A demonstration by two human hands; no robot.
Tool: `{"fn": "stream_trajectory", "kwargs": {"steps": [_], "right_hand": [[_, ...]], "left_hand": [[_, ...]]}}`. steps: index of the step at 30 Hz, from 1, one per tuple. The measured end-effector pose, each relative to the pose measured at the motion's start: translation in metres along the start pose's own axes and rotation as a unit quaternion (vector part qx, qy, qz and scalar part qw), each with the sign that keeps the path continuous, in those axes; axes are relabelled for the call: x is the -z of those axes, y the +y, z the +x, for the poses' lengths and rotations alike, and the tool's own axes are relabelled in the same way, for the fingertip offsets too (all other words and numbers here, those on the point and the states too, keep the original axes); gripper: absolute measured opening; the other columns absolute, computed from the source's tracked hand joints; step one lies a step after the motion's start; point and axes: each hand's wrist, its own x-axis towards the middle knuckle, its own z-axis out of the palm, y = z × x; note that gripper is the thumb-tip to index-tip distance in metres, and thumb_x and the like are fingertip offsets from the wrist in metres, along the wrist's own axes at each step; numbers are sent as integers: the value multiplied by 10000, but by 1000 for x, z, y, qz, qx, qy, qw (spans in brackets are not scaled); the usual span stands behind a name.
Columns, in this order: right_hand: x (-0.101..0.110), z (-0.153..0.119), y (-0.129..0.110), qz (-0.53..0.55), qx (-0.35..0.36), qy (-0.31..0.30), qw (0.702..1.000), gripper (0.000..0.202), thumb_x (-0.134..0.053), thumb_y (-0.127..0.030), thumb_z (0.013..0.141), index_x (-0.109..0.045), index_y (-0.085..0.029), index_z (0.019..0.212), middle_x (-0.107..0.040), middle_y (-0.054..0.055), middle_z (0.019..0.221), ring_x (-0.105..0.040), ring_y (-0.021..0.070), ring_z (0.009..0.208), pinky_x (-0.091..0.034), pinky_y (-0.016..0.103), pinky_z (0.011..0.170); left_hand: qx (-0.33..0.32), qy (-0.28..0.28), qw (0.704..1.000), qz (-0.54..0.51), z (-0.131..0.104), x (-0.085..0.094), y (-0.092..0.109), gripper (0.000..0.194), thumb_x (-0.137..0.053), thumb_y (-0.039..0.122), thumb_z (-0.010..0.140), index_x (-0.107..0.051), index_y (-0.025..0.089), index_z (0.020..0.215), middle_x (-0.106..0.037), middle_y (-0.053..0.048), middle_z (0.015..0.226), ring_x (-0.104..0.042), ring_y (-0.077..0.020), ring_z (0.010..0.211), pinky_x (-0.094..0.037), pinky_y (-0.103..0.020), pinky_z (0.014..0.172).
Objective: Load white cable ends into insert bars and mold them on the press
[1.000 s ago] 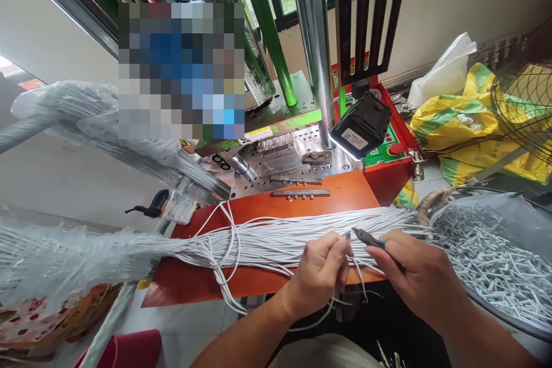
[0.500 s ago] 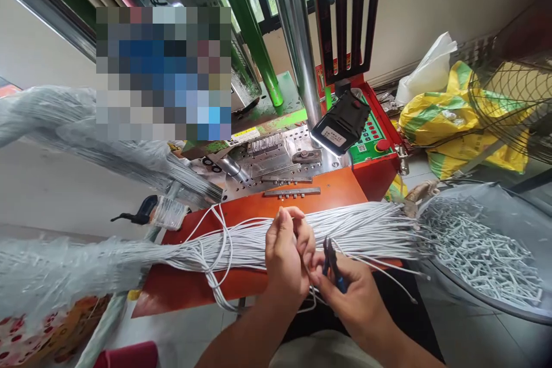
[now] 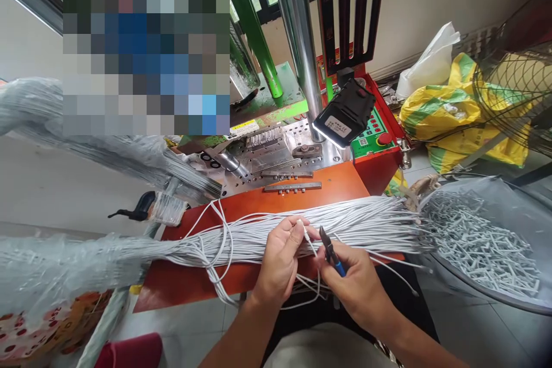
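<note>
Your left hand [image 3: 278, 256] is now pinching the tip of a thin white cable [image 3: 306, 236], which was hidden in your fingers half a second ago, above the long white cable bundle [image 3: 366, 224] on the orange board [image 3: 336, 181]. Your right hand [image 3: 356, 276] has eased slightly away, wrapped around blue-handled dark metal cutters [image 3: 330, 250], fingertips by the cable lower down.

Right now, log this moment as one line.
left hand: pinching white cable | right hand: holding blue-handled pliers | cable bundle: across orange tabletop
</note>
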Motion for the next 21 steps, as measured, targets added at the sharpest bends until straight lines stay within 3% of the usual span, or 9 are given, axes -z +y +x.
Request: {"fn": "stream_trajectory", "kwargs": {"steps": [3,7,12,15,21], "right_hand": [[11,3,-1,-56,-2,15,998,399,-551,-445,1006,-500,-198,697,-478,-17,686,-417,132,650,-362,262,603],[21,4,-1,-162,56,13,985,379,-475,-434,1061,-531,-213,758,-543,-8,724,-494,142,662,-381,268,612],[21,5,-4,-346,213,53,912,394,-382,-352,1102,-506,-229,749,-544,5,721,-507,156,649,-344,298,595],[17,7,-7,-421,257,69,867,388,-423,-335,1093,-499,-225,729,-556,25,759,-517,167,685,-327,321,615],[12,14,-7,-443,300,69,842,309,-476,-270,1074,-592,-198,797,-626,81,907,-574,212,876,-355,334,695]], "left_hand": [[-37,-8,998,56,4,15,2,246,-718,370,947,-728,125,967,-689,-54,837,-588,-133,777,-486,-256,816],[-91,4,992,90,7,26,-2,242,-716,367,950,-785,136,970,-633,-24,749,-525,-97,654,-430,-213,648],[-111,-8,994,21,8,25,-7,247,-773,401,896,-795,155,876,-634,-28,699,-585,-121,582,-471,-240,582],[-145,0,989,21,7,25,-11,264,-794,424,872,-794,164,828,-648,-34,696,-598,-130,568,-490,-252,569],[-201,16,978,54,5,29,-15,217,-795,419,872,-811,211,809,-659,-26,733,-564,-104,560,-468,-230,547]]}}
